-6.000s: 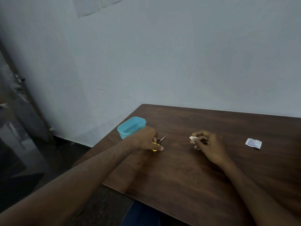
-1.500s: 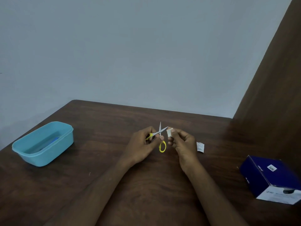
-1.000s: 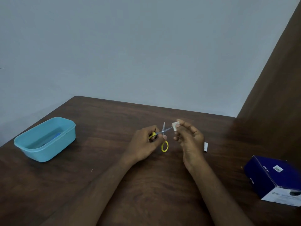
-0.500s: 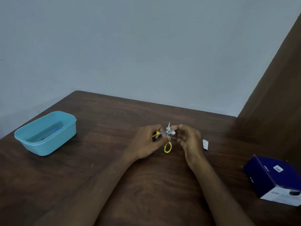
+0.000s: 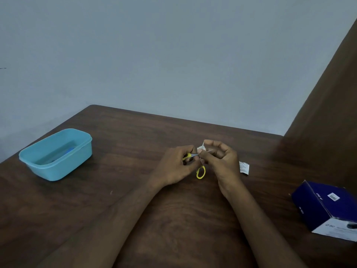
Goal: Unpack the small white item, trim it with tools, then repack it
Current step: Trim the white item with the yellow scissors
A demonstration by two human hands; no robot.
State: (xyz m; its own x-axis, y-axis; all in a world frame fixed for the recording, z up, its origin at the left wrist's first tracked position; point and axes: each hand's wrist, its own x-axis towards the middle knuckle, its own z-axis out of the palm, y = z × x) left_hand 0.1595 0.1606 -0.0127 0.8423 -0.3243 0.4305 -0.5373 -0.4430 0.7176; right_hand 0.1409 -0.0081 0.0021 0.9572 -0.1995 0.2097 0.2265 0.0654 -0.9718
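Note:
Above the middle of the brown table [image 5: 173, 219], my left hand [image 5: 174, 166] grips small yellow-handled scissors [image 5: 201, 172]; one yellow loop hangs below my fingers. The blades point right, against the small white item [image 5: 201, 148], and look nearly closed on it. My right hand [image 5: 222, 160] pinches that white item between thumb and fingertips. The two hands touch. A torn white wrapper [image 5: 244, 167] lies flat on the table just right of my right hand.
A light-blue plastic tub [image 5: 58, 153] with something blue inside stands at the left. A dark-blue carton [image 5: 326, 207] lies near the right edge. A brown wooden panel [image 5: 328, 113] rises at the right, and a pale wall stands behind the table.
The open scissor blades moved onto the white item and closed down on it. My right hand brought the item against the blades. The wrapper, tub and carton stayed put.

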